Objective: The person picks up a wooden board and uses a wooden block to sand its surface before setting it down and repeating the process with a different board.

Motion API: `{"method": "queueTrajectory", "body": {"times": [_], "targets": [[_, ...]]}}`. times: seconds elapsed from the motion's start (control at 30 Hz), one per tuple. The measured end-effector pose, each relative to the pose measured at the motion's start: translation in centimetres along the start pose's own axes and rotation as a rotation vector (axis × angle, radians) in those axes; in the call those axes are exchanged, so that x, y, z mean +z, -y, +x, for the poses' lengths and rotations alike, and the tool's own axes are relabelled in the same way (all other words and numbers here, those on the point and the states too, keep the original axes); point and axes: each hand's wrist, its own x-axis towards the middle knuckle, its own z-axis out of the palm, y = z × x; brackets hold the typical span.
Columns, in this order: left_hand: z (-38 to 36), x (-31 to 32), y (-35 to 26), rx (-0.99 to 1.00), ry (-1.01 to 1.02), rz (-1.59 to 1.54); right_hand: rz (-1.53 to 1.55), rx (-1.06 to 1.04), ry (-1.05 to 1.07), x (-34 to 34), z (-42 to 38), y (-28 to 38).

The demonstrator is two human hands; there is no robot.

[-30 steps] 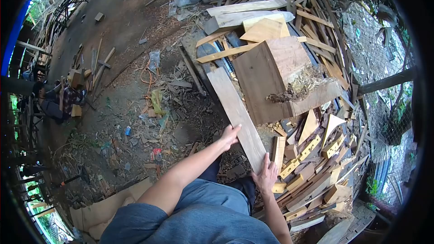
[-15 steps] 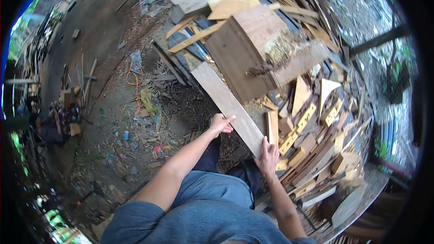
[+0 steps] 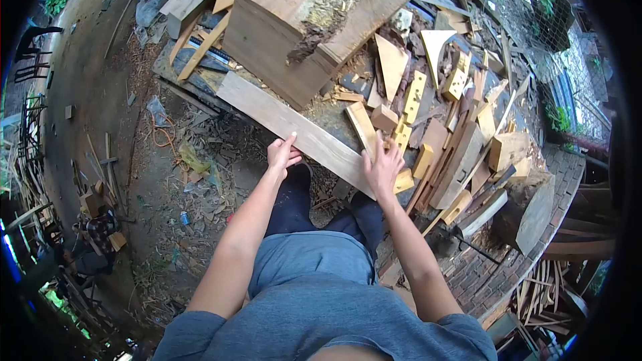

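A long flat wooden board (image 3: 324, 147) lies slantwise in front of my body, its far end beside a large wooden block (image 3: 264, 53). My left hand (image 3: 283, 155) grips the board's near edge around the middle, thumb on top and fingers curled beneath. At the board's right end is my right hand (image 3: 383, 168), its thumb against the board and its other fingers reaching over toward a small wooden block (image 3: 362, 126). The undersides of both grips are hidden.
Wood offcuts crowd the worktable, including yellowish pieces with holes (image 3: 409, 112), a triangular piece (image 3: 392, 63) and a log section (image 3: 526, 210). Scraps and a blue can (image 3: 184, 218) litter the ground at left. Another person (image 3: 97, 244) sits low at far left.
My view has swung right, so the table and block appear further left. The board stays in both hands and lies flatter across the view. My right hand's fingers have spread more.
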Motion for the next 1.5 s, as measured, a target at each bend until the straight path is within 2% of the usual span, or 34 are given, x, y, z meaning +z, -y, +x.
{"method": "queueTrajectory", "body": {"times": [0.03, 0.1, 0.17, 0.23, 0.33, 0.37, 0.5, 0.57, 0.63, 0.7, 0.77, 0.83, 0.9, 0.97, 1.03, 1.07, 1.1, 1.2, 1.3, 1.37, 1.4, 1.5], "targets": [[0.1, 0.0, 0.1, -0.005, 0.004, 0.009, 0.029, 0.1, -0.013, 0.3, 1.1, 0.0], [0.3, 0.2, 0.5, -0.082, 0.055, -0.079, 0.018, 0.063, 0.062, 0.6, 2.7, -0.9], [-0.4, 0.7, 0.3, -0.119, 0.144, -0.113, -0.027, -0.024, 0.307, 1.5, 4.2, -1.8], [-0.9, 1.8, 0.6, -0.167, 0.176, -0.05, 0.007, -0.062, 0.241, 0.1, 4.6, -1.4], [-0.5, 2.1, 1.2, -0.138, 0.194, -0.061, 0.032, -0.156, -0.127, -3.3, 5.1, -1.1], [-0.3, 2.3, 1.2, -0.096, 0.198, -0.054, 0.031, -0.097, -0.098, -4.2, 5.5, -1.9], [-0.7, 2.8, 0.6, -0.057, 0.171, -0.089, 0.005, -0.119, -0.108, -8.0, 4.0, -4.2], [-0.2, 2.3, 0.8, -0.077, 0.181, -0.104, 0.381, 0.11, 0.061, -7.6, 0.5, -5.8], [0.1, 1.7, 1.7, -0.049, 0.218, -0.035, 0.779, 0.531, 0.241, -7.0, -4.2, -6.5], [0.1, 1.8, 2.5, -0.048, 0.145, -0.043, 0.879, 0.709, 0.123, -3.4, -9.5, -9.2], [0.1, 2.0, 2.7, -0.058, 0.112, -0.048, 1.087, 0.933, 0.108, -1.5, -12.0, -10.1], [-0.4, 2.5, 2.9, -0.032, 0.095, -0.028, 1.214, 0.928, 0.12, -0.7, -12.0, -9.3], [-1.3, 3.5, 3.1, -0.044, 0.04, -0.051, 1.214, 0.868, 0.119, 0.4, -10.8, -9.3], [-1.4, 4.3, 4.5, -0.079, 0.098, -0.09, 1.173, 0.817, 0.077, 1.0, -8.9, -10.0], [-3.3, 5.7, 5.1, -0.074, 0.147, 0.0, 0.998, 0.744, 0.109, -0.3, -6.9, -10.6], [-3.5, 6.4, 6.1, -0.056, 0.176, -0.015, 1.02, 0.749, 0.177, -2.1, -5.8, -10.1], [-4.2, 7.5, 6.1, -0.063, 0.142, -0.054, 0.948, 0.62, 0.104, -0.3, -5.4, -11.7], [-2.8, 9.4, 7.7, -0.096, 0.12, -0.145, 0.758, 0.549, 0.184, -1.3, -2.5, -12.7], [-3.3, 9.9, 7.8, -0.036, 0.04, -0.147, 0.583, 0.141, 0.09, -2.0, 0.3, -12.2], [-3.5, 10.0, 7.6, -0.031, 0.015, -0.154, 0.464, 0.014, 0.033, -3.7, 2.5, -11.3], [-3.0, 9.9, 7.8, -0.034, 0.024, -0.164, 0.373, -0.087, -0.07, -4.2, 3.1, -10.9], [-3.5, 9.7, 7.5, -0.059, 0.037, -0.153, 0.264, -0.237, -0.012, -6.7, 2.7, -8.4]]}}
